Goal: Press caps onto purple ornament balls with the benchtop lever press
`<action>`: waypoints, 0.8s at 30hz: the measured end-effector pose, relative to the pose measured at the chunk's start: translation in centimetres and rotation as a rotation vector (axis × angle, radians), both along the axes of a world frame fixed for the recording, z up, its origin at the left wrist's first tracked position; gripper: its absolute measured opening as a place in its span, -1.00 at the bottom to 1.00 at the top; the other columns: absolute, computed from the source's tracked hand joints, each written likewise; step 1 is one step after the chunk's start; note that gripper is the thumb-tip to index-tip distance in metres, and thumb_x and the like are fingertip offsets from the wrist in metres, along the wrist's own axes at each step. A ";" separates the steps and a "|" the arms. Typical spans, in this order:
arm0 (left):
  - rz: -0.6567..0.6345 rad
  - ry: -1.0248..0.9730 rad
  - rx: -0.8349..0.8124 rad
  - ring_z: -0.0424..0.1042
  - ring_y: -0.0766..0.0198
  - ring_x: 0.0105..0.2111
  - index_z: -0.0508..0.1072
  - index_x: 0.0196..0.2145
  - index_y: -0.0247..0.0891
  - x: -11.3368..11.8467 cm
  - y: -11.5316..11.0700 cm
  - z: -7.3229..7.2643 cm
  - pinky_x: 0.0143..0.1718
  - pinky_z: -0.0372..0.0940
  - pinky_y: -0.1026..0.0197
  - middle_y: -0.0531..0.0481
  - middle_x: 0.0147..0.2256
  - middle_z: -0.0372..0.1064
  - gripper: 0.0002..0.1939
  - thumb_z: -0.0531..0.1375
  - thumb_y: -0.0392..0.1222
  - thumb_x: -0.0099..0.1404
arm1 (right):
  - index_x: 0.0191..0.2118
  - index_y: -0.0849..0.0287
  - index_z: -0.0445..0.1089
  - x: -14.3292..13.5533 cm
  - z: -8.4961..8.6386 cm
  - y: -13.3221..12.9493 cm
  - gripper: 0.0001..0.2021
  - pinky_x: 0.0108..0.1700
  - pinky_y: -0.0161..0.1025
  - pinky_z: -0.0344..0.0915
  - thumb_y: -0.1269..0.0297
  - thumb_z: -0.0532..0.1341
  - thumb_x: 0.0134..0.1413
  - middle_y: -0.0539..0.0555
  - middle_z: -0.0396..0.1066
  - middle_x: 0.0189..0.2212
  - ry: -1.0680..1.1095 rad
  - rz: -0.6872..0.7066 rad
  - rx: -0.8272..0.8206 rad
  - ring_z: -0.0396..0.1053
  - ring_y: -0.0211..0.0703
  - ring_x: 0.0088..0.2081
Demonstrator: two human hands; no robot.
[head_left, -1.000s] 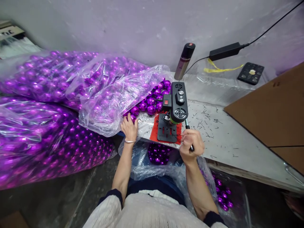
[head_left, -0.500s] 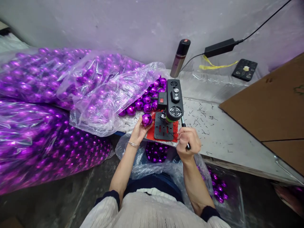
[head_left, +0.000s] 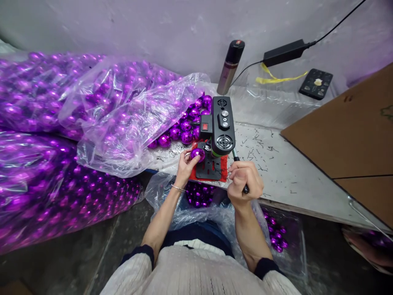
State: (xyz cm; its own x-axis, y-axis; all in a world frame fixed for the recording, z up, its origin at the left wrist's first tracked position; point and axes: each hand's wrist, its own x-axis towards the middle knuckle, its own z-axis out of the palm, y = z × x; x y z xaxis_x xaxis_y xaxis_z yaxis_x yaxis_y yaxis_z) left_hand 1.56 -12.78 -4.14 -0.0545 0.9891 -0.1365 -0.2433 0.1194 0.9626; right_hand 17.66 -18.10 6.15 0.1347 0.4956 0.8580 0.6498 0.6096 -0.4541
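Far L of the press [head_left: 223,123]: big clear bags [head_left: 61,188] full of purple balls. Nearer it, same side, loose balls [head_left: 186,137] lie on the table [head_left: 291,176] by a bag's edge. L hand [head_left: 184,166] is just L of the press's base plate [head_left: 205,171], pinching one purple ball [head_left: 198,155] btwn thumb & fingers. Ball's at the fingertips, on the hand's press side, over the plate's L edge; can't tell if it touches the plate. Prob. v. light: hollow plastic, stiff shell w/ flat facets; shiny, so maybe slippery, & could dent or crack if squeezed hard. Best hold: thumb vs. fingers round the widest part, light pressure. The handle [head_left: 235,152] sticks out at the press's R, toward the person; looks rigid, so best held by its black grip [head_left: 246,189]. R hand [head_left: 245,178] is wrapped round that in a fist, near R of the press. Further R, dark bits [head_left: 258,143] scattered on the table, then a cardboard box [head_left: 346,131], well apart from the press.
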 end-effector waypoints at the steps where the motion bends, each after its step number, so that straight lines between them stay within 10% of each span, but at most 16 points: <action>1: -0.004 0.052 0.032 0.59 0.14 -0.07 0.34 0.05 -0.20 0.3 -0.1 -0.2 0.10 0.41 0.03 -0.12 -0.09 0.59 -0.37 0.43 0.12 0.15 | -0.46 0.09 0.25 -0.1 0.4 0.1 -0.73 -0.41 -0.23 0.22 0.43 0.09 0.31 -0.03 0.34 -0.55 0.018 -0.003 -0.004 0.37 -0.24 -0.46; 14: -0.120 0.660 0.471 0.49 -0.06 0.11 0.46 0.13 -0.18 1.6 -0.7 -1.5 0.19 0.34 -0.13 -0.20 0.07 0.52 -0.38 0.42 0.12 0.20 | -0.45 0.10 0.27 -0.2 1.5 0.1 -0.73 -0.41 -0.24 0.22 0.46 0.10 0.31 -0.03 0.35 -0.55 0.033 0.008 -0.016 0.37 -0.25 -0.46; 24: -0.134 0.702 0.517 0.48 -0.06 0.15 0.41 0.21 -0.16 2.0 -0.3 -3.4 0.26 0.28 -0.19 -0.21 0.11 0.50 -0.30 0.42 0.14 0.20 | -0.43 0.10 0.30 0.2 -0.5 -0.6 -0.76 -0.38 -0.24 0.27 0.41 0.10 0.31 -0.01 0.41 -0.49 -0.005 0.011 -0.040 0.40 -0.24 -0.42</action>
State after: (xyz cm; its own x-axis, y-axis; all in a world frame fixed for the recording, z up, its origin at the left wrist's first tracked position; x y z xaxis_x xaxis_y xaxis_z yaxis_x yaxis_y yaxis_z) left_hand 3.55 -13.03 -7.49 0.1632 0.9218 0.3516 0.4095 -0.3875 0.8259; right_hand 17.90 -18.69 5.62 0.1251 0.5311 0.8380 0.6456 0.5978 -0.4752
